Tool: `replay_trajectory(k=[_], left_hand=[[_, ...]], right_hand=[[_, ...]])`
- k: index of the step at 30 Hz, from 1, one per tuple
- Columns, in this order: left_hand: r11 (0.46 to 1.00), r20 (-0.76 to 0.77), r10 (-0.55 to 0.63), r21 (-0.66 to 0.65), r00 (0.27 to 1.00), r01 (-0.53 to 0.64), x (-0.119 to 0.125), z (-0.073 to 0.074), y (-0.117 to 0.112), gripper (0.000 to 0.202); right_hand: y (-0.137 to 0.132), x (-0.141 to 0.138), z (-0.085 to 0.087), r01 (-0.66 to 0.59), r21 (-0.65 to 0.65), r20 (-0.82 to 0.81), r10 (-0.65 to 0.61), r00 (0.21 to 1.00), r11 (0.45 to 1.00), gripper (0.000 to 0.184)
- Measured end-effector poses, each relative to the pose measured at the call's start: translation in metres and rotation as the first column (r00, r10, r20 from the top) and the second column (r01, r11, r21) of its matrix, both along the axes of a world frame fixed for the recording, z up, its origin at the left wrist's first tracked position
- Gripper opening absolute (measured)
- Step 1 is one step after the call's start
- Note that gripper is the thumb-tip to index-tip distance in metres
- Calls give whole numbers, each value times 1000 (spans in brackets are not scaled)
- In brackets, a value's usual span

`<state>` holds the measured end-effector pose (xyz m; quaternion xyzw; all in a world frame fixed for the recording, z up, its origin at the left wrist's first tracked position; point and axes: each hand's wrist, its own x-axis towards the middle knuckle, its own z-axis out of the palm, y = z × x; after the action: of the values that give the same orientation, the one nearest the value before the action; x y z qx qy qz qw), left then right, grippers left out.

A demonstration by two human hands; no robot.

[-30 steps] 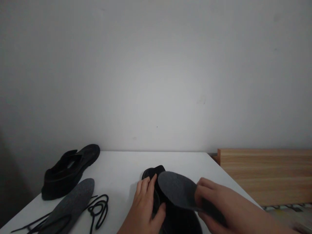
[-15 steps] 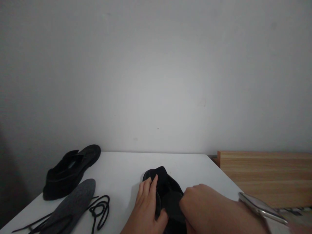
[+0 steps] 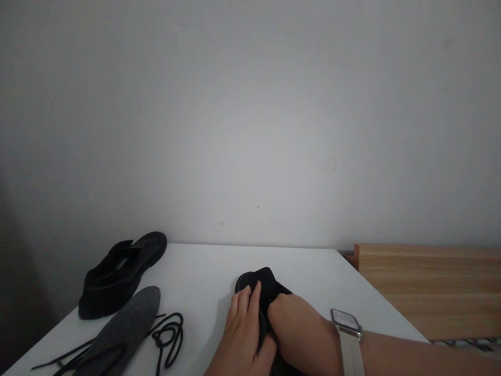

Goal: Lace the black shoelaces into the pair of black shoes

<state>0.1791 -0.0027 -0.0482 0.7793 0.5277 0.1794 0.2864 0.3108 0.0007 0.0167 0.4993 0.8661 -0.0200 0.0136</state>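
Observation:
A black shoe lies on the white table in front of me, toe pointing away. My left hand grips its left side, fingers stretched over the upper beside the tongue and thumb bent near the opening. My right hand, closed, is pushed in at the shoe's opening, and its fingertips are hidden. The dark insole it was holding is covered by the hand now. To the left lie a grey insole and a black shoelace, part of which crosses the insole.
Another black shoe, without a lace, stands at the table's back left. The white table meets a plain wall behind. Wooden boards stand beyond the right edge. A watch is on my right wrist.
My right hand has moved left and forward into the shoe's opening, covering the dark insole seen before. My left hand keeps its hold. The view has shifted slightly.

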Motion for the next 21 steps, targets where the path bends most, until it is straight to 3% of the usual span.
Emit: replay_trajectory(k=[6, 11, 16, 21], left_hand=[[994, 55, 9, 112, 998, -15, -2, -13, 0, 78], [997, 35, 10, 79, 999, -13, -1, -8, -2, 79], [996, 32, 10, 88, 999, -12, -2, -11, 0, 79], [988, 64, 5, 152, 998, -15, -5, -20, 3, 78]], right_hand=[[16, -5, -9, 32, -121, 89, -21, 996, 992, 29], [18, -9, -11, 47, -128, 95, -35, 995, 991, 33], [14, -3, -5, 25, -163, 124, -5, 992, 986, 29], [14, 18, 8, -77, -162, 77, 90, 993, 984, 27]])
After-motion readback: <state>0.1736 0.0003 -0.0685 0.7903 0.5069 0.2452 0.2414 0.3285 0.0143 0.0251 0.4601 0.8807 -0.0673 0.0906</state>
